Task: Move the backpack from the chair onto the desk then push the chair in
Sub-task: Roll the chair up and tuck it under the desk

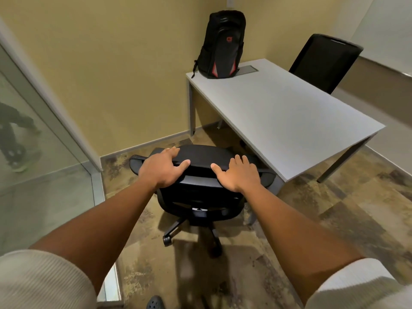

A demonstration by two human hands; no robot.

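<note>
A black backpack (223, 45) with red trim stands upright on the far left corner of the grey desk (289, 121), leaning against the yellow wall. A black wheeled office chair (200, 197) stands in front of me at the desk's near left side, its back towards me. My left hand (162, 168) grips the top left of the chair back, fingers over the edge and thumb on the near side. Resting on the top right of the chair back is my right hand (238, 172), its fingers curled over the edge.
A second black chair (323, 61) stands behind the desk's far side. A glass partition (33, 152) with a metal frame runs along the left. The yellow wall (122, 74) closes the corner behind the chair. The floor is mottled brown carpet (334, 219).
</note>
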